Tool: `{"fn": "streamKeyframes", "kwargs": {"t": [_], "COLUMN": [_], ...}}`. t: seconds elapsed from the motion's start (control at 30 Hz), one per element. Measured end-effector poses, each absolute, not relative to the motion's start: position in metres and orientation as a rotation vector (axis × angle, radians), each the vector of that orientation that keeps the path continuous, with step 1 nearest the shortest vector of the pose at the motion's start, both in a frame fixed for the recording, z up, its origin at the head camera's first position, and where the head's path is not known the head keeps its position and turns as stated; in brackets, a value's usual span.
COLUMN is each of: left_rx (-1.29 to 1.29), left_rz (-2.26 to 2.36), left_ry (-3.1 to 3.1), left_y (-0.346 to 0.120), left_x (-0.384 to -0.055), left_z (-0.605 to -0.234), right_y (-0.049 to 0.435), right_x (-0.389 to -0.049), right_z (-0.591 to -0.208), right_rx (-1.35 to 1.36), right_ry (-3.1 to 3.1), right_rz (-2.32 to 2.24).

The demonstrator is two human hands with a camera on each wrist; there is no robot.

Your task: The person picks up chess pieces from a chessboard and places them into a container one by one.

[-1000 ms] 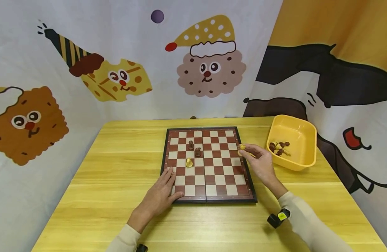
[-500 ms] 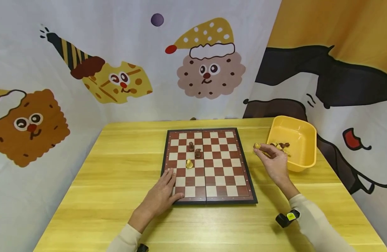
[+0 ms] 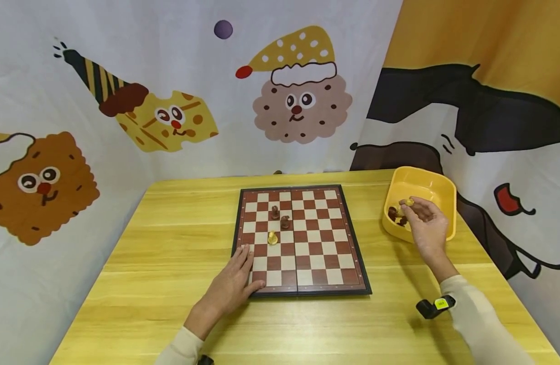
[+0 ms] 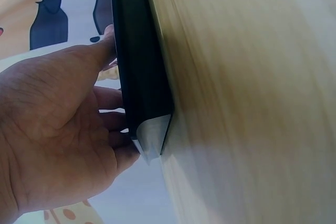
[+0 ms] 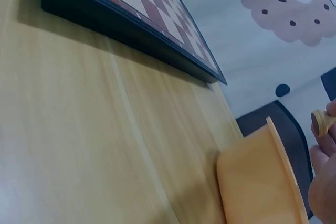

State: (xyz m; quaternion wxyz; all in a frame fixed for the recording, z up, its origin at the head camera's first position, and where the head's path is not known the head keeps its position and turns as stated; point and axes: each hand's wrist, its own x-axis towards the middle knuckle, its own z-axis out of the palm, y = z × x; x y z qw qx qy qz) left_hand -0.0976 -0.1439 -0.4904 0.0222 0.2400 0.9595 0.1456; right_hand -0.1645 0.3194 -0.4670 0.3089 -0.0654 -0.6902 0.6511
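My right hand [image 3: 427,228] pinches a yellow chess piece [image 3: 408,202] between thumb and fingers, over the yellow plastic bin [image 3: 398,175]. The piece's round base [image 5: 321,123] shows at the right edge of the right wrist view. My left hand [image 3: 229,279] rests on the near left corner of the checkered chessboard [image 3: 325,263], fingers laid along its edge. On the board's left half stand two dark brown chess pieces, one farther back [image 3: 275,212] and one nearer the middle [image 3: 285,222]. A yellow chess piece [image 3: 272,238] stands just in front of them.
Inside the bin lie several brown and yellow chess pieces [image 3: 392,212], partly hidden by my right hand. The board and bin stand on a wooden table [image 3: 179,228]. Behind the table hangs a cartoon-printed curtain [image 3: 179,45].
My right hand has carried the yellow chess piece from the board's right edge rightward to over the bin. The left hand and the pieces on the board have kept their places.
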Motion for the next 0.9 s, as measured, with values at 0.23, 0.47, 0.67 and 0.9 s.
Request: {"fn": "streamKeyframes", "kwargs": {"t": [0.23, 0.47, 0.67, 0.9], "left_rx": [0.756, 0.762, 0.753, 0.752], "left_rz": [0.451, 0.464, 0.477, 0.471], "left_ry": [2.981, 2.987, 2.987, 2.987], "left_y": [-0.144, -0.145, -0.146, -0.146], "left_x": [-0.097, -0.098, -0.098, -0.098], "left_z": [-0.491, -0.492, -0.493, -0.492], "right_y": [0.331, 0.339, 0.335, 0.329], "right_x": [-0.167, -0.166, -0.165, -0.163], "right_z": [-0.465, -0.464, -0.454, -0.454], "right_rx": [-0.220, -0.341, -0.358, -0.358], "right_ry": [-1.748, -2.126, -2.163, -2.023], "right_rz": [1.790, 1.597, 1.520, 1.572]}}
